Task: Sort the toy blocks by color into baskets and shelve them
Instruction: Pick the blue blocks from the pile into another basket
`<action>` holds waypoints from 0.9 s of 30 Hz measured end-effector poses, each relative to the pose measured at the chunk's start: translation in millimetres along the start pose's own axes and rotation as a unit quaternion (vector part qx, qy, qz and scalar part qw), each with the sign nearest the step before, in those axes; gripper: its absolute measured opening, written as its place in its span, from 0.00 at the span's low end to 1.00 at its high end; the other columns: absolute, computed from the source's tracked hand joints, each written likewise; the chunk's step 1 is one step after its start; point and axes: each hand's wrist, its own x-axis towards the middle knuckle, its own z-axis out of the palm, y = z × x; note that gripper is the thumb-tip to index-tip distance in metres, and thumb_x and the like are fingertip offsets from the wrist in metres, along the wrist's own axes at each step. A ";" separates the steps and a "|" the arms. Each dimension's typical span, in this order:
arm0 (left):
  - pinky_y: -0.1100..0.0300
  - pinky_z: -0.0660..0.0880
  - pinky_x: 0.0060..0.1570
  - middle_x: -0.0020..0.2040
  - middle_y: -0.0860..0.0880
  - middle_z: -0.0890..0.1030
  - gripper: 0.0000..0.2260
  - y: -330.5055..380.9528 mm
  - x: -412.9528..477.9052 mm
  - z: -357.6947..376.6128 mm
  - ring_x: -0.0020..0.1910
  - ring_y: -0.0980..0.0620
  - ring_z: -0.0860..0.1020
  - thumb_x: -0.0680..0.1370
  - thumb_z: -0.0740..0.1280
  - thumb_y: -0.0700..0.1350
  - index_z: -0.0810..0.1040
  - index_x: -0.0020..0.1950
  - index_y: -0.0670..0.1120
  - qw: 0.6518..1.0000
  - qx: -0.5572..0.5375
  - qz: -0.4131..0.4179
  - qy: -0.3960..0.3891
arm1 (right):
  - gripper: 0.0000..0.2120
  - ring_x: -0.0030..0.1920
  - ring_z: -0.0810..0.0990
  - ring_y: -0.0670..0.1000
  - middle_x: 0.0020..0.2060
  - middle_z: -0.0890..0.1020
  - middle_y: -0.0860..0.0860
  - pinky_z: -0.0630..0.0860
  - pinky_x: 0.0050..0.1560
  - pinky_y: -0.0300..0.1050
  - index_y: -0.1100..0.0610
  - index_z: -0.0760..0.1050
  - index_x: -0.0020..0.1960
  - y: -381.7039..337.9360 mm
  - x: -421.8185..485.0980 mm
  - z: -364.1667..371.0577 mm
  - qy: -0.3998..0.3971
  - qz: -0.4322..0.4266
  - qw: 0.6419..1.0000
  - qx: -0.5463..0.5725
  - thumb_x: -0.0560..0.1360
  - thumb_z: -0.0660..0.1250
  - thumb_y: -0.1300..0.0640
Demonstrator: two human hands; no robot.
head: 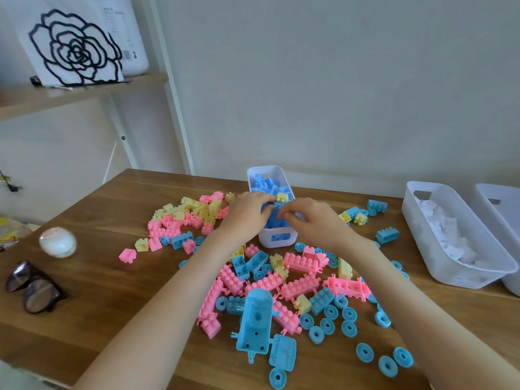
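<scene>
Wooden table (pixel 84 305) fills the lower half of the frame. Shelf (pixel 84 91) upper left, carrying a white bag (pixel 70 49) with a black rose drawn on it.

Right edge: wide white basket (pixel 419 235) holding white blocks (pixel 447 232). A second white basket (pixel 503 209) sits just beside it, cut off by the frame; can't see its contents.

Both my forearms come up from the bottom and meet at centre frame over the narrow white basket (pixel 264 240), which is full of blue blocks (pixel 267 184).

My left hand (pixel 246 218) is at the basket's left rim, fingers curled, tips right by a yellow block (pixel 282 197) that lies on top of the blue ones. Can't tell if I'm pinching it or only touching it. My right hand (pixel 312 220) is over the basket's right side, fingers curled inward. Whatever is in that grip is hidden, so can't tell.

Unsorted blocks are loose on the table:
- a pink and yellow pile (pixel 183 218) left of the narrow basket
- a mixed pink, blue and yellow spread (pixel 295 282) between my arms, lower centre
- a few blue and yellow ones right of the basket

Large blue vehicle-like piece (pixel 254 322) bottom centre. Dark sunglasses (pixel 33 288) lower left. Round white object (pixel 57 242) just above them. Blue wheels (pixel 349 319) scattered lower right.
</scene>
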 end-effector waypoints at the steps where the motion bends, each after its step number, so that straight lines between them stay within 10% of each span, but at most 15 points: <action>1: 0.50 0.70 0.60 0.60 0.50 0.78 0.13 0.6 0.4 -0.6 0.60 0.49 0.73 0.80 0.62 0.45 0.76 0.64 0.49 1.000 0.003 -0.001 -0.001 | 0.12 0.49 0.75 0.44 0.50 0.81 0.48 0.67 0.44 0.30 0.54 0.80 0.53 1.3 -0.3 0.9 0.003 -0.001 1.000 0.010 0.79 0.58 0.60; 6: 0.54 0.69 0.59 0.61 0.50 0.77 0.12 1.4 -2.4 -1.5 0.61 0.49 0.72 0.79 0.64 0.47 0.76 0.62 0.49 1.000 0.004 -0.009 0.003 | 0.11 0.48 0.72 0.47 0.48 0.75 0.50 0.72 0.50 0.37 0.58 0.75 0.56 9.4 3.0 5.6 0.116 0.020 0.992 0.054 0.75 0.61 0.67; 12: 0.56 0.66 0.56 0.58 0.50 0.77 0.18 6.2 -2.9 -1.0 0.59 0.49 0.72 0.75 0.68 0.58 0.78 0.59 0.49 1.000 0.016 -0.026 -0.003 | 0.18 0.63 0.67 0.52 0.63 0.75 0.50 0.64 0.63 0.48 0.52 0.67 0.69 13.3 16.3 10.1 0.009 0.079 0.997 -0.026 0.79 0.58 0.59; 18: 0.54 0.56 0.64 0.69 0.54 0.69 0.15 9.8 -7.7 0.6 0.70 0.51 0.59 0.77 0.65 0.56 0.77 0.61 0.52 0.997 0.061 -0.028 0.026 | 0.08 0.58 0.65 0.48 0.47 0.76 0.44 0.53 0.54 0.45 0.49 0.75 0.53 8.6 16.2 12.2 0.054 0.138 0.988 0.033 0.80 0.58 0.49; 27: 0.59 0.53 0.56 0.65 0.57 0.73 0.13 10.0 -15.5 -5.3 0.66 0.54 0.62 0.77 0.65 0.54 0.77 0.60 0.53 0.992 0.048 0.011 0.120 | 0.08 0.39 0.75 0.50 0.39 0.78 0.50 0.72 0.41 0.45 0.57 0.73 0.46 -10.8 8.0 -6.8 0.118 0.141 0.942 0.282 0.78 0.63 0.53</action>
